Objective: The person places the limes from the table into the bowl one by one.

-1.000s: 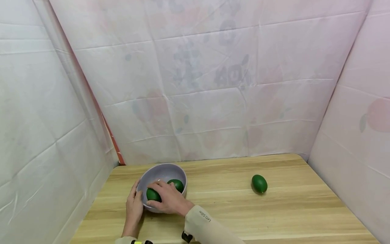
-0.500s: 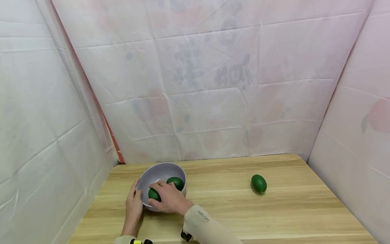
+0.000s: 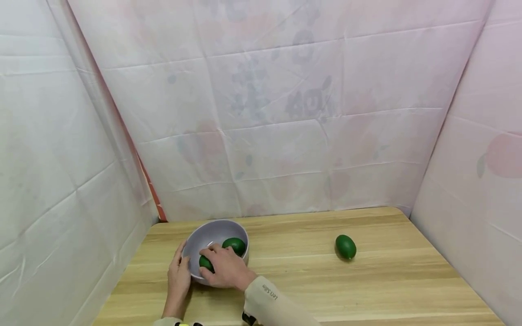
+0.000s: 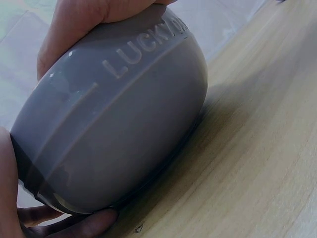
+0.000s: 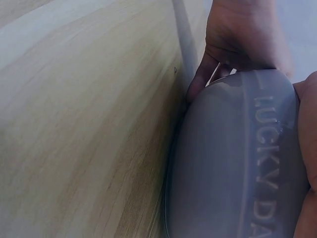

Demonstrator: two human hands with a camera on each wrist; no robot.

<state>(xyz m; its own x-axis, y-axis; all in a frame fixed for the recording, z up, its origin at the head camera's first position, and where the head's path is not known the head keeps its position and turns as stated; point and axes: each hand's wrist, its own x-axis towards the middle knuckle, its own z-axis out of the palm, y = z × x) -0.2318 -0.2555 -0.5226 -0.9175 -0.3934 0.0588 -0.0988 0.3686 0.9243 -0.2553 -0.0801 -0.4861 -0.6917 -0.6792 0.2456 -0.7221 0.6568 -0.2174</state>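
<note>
In the head view a grey-purple bowl [image 3: 204, 236] stands at the table's left. My left hand [image 3: 178, 276] holds its left side, the thumb near the rim. Seen by the left wrist camera, fingers [image 4: 94, 224] lie low against the bowl's wall [image 4: 124, 119]. My right hand [image 3: 229, 268] reaches over the near rim and grips a green lime [image 3: 206, 262] inside the bowl, covering part of it. Beside it in the bowl lies a second lime [image 3: 234, 246]. In the right wrist view the bowl's outside [image 5: 218, 158] shows raised letters, and the held lime is hidden.
A third lime [image 3: 345, 247] lies on the right part of the wooden table [image 3: 302, 280]. Pale printed sheets [image 3: 281, 145] hang behind and at both sides of the table. The table's far edge runs just beyond the bowl.
The right hand and its lime have shifted slightly to the right inside the bowl, and less of that lime shows. The left hand keeps its hold on the bowl.
</note>
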